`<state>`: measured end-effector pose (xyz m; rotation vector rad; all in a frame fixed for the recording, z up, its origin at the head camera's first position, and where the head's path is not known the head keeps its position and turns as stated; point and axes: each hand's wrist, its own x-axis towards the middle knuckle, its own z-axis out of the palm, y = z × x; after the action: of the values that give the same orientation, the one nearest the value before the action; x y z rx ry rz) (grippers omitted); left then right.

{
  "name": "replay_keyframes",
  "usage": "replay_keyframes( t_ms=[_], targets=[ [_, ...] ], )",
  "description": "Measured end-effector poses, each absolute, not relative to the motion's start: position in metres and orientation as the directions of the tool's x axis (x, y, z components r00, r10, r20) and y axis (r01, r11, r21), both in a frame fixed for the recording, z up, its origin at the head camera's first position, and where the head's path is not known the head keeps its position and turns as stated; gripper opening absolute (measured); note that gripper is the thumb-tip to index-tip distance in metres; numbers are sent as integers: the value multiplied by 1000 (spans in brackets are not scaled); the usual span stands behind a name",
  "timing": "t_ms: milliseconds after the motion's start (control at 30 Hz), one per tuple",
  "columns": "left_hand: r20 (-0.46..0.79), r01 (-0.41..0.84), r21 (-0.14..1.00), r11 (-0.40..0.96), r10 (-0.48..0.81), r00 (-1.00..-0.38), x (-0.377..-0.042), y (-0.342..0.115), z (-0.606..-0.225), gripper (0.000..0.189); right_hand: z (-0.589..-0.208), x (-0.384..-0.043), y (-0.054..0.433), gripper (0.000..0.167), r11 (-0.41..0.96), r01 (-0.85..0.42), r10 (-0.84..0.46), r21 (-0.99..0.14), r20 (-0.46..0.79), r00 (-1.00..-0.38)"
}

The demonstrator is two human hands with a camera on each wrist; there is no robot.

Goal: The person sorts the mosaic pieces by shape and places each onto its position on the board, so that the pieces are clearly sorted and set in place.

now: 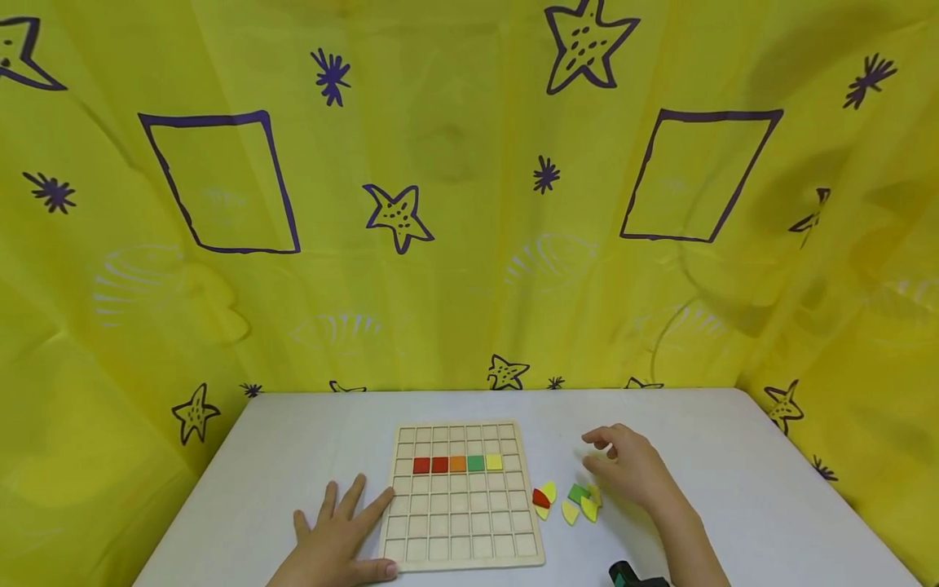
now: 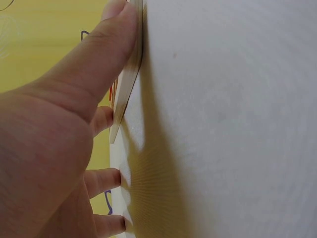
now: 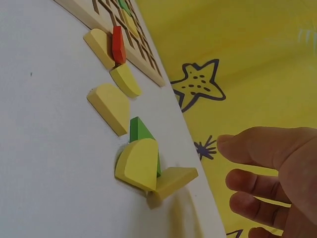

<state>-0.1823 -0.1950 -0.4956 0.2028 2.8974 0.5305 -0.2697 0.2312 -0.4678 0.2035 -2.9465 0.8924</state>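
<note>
A square wooden grid board (image 1: 460, 505) lies on the table. One of its upper rows holds two red tiles (image 1: 421, 465), then an orange tile (image 1: 458, 464), a green tile (image 1: 476, 463) and a yellow tile (image 1: 494, 462). My left hand (image 1: 333, 534) rests at the board's left side, fingers spread, thumb on the lower left corner. Beyond the right edge lie loose pieces: a red one (image 3: 118, 45), a green one (image 3: 140, 130) and several yellow, round-sided ones (image 3: 138, 163), some overlapping. Just right of them hovers my right hand (image 1: 629, 466), fingers loosely bent, holding nothing.
A white table top (image 1: 308, 432) carries everything. Yellow sheeting (image 1: 455, 310) with purple stars and shapes hangs behind it and along both sides. At the front edge, near the right forearm, a black object (image 1: 623, 574) with a green patch pokes into view.
</note>
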Motion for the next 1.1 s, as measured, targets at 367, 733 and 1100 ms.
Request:
replay_keyframes(
  t_ms=[367, 733, 1100],
  targets=[
    [-151, 106, 371, 923, 172, -973, -180, -196, -495, 104, -463, -264, 242, 34, 788, -166, -194, -592, 17, -981],
    [-135, 121, 370, 921, 182, -974, -180, -198, -497, 105, -462, -259, 245, 43, 724, -172, -349, -669, -140, -927],
    [-137, 118, 370, 922, 179, -974, -181, -197, -497, 105, -472, -260, 231, 34, 710, -225, -397, -668, -115, -911]
  ],
)
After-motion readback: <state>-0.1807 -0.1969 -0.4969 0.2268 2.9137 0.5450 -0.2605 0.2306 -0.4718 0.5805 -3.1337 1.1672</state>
